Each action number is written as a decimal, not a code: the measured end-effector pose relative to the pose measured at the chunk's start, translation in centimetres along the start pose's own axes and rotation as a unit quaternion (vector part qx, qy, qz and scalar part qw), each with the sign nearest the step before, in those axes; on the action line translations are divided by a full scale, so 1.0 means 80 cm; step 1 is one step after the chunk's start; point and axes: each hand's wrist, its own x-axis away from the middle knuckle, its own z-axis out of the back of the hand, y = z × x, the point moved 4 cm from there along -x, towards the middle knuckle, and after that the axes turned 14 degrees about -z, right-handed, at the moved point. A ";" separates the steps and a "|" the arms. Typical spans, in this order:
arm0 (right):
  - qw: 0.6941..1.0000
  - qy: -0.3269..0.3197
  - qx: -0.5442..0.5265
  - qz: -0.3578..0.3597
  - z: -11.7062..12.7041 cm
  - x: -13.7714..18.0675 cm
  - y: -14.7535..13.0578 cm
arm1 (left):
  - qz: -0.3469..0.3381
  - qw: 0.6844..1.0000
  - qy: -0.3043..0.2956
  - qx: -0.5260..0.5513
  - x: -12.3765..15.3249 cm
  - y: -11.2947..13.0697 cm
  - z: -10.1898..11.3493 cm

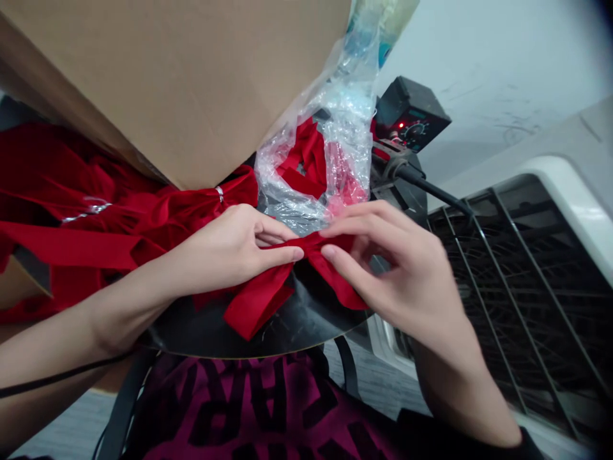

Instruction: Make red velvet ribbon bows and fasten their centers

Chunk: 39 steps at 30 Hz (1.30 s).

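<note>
A red fabric bow (pixel 258 303) hangs partly over the dark round tabletop (pixel 282 335), with a loop and a tail below the pinched middle. My left hand (pixel 230 249) closes thumb and fingers on its gathered centre. Just to the right, my right hand (pixel 407 262) grips the same cloth between thumb and fingertips. Behind my hands lies a clear plastic bag (pixel 349 108) with more red bows (pixel 306 156) inside. To the left, long red fabric pieces (pixel 96 239) are heaped, some tied with silvery wire (pixel 89 211). My fingers hide part of the bow's middle.
A large cardboard box (pixel 191 76) stands at the back left, over the red heap. At right are a black control box (pixel 412 115) with a lit red light, a black cable (pixel 431 182) and a white-framed fan unit (pixel 517 275) with a wire grille.
</note>
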 end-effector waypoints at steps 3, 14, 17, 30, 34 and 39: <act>0.994 0.041 0.104 0.008 -0.005 0.022 -0.005 | 0.008 0.999 0.047 0.011 0.000 0.001 0.001; 0.971 0.090 0.175 0.134 -0.031 0.021 0.010 | 0.065 0.988 0.092 0.108 0.004 0.001 0.002; 0.943 0.113 0.202 0.240 -0.028 0.020 0.017 | 0.089 0.974 0.116 0.172 0.005 -0.004 0.003; 0.967 0.251 0.000 -0.048 -0.076 0.018 -0.019 | -0.107 0.947 0.298 -0.059 0.014 0.019 0.001; 0.958 0.253 -0.084 -0.109 -0.080 0.014 -0.009 | -0.122 0.946 0.292 -0.076 0.014 0.021 0.001; 0.925 0.216 -0.252 -0.187 -0.090 0.011 0.002 | -0.080 0.942 0.326 -0.024 0.012 0.015 0.004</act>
